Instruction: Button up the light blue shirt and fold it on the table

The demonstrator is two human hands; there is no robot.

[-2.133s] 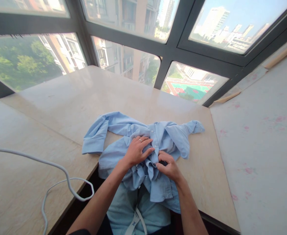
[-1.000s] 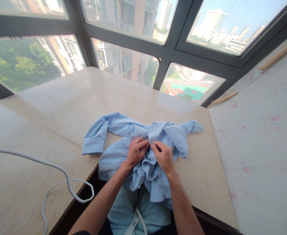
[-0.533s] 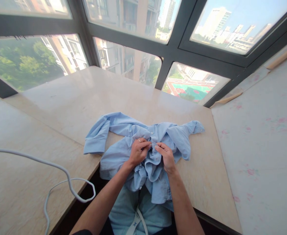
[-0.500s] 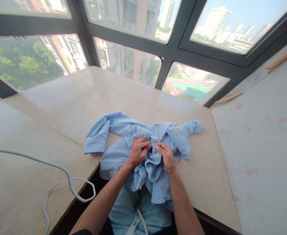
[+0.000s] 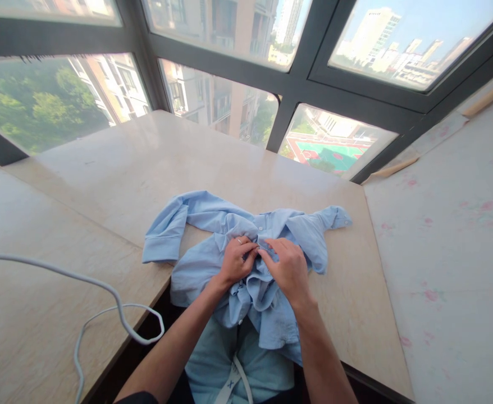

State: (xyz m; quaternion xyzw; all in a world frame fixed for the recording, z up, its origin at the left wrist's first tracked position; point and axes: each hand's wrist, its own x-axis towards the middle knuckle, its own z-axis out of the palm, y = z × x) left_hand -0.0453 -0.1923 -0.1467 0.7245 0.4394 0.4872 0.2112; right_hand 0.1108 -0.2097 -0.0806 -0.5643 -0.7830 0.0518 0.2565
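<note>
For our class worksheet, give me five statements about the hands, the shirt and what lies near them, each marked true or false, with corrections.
1. The left hand and right hand are both at the light blue shirt. True.
2. The ring is on the right hand. False: the ring is on the left hand.
3. A white button shows just beyond the fingers. True.
4. The shirt is spread smooth. False: it is creased and bunched.
5. A pale cable shows left of the shirt. True.

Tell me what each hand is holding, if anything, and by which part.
The left hand pinches the shirt by its front strip, below a white button. The right hand is there too; whether it grips cannot be told.
</note>
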